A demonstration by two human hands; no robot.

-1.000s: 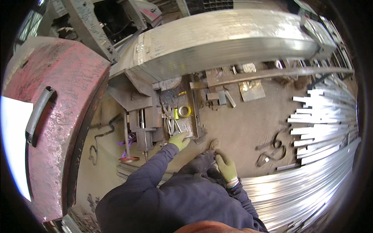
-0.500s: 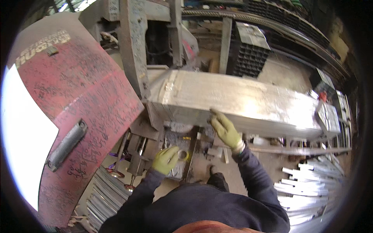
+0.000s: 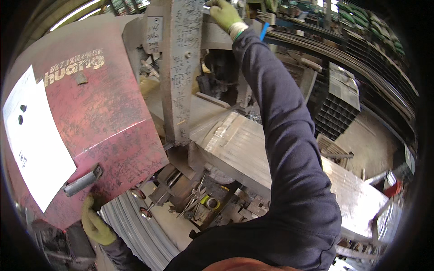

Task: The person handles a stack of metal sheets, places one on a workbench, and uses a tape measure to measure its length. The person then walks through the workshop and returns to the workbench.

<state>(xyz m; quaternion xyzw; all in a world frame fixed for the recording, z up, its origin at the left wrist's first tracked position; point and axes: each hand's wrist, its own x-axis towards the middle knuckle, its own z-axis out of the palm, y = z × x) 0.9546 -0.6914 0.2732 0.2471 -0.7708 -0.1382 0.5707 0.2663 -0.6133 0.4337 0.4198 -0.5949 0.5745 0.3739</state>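
Note:
Both my hands wear yellow-green gloves. My left hand (image 3: 96, 223) is at the lower edge of a big red machine cover (image 3: 108, 131), below its dark handle (image 3: 83, 179). Its fingers reach up along that edge, stretched out, with the tips in shadow. High at the top of the picture, my right hand (image 3: 225, 17) is raised beside the top of a grey metal post (image 3: 180, 67) covered in handwritten marks. The fingers there look bent and closed, but what they hold, if anything, cannot be made out. A white paper sheet (image 3: 38, 144) lies on the cover.
My right arm crosses a long bundle of silvery metal bars (image 3: 239, 140). A yellow tape measure (image 3: 209, 202) and tools lie in a tray below it. Grey lengths of metal (image 3: 138, 226) stand at lower left. Stacked square tubes (image 3: 337, 108) are at far right.
My right hand has gone from above the metal bundle up to the post's top. My left hand has left the tray area, moving left to the red cover's lower edge. The view has shifted.

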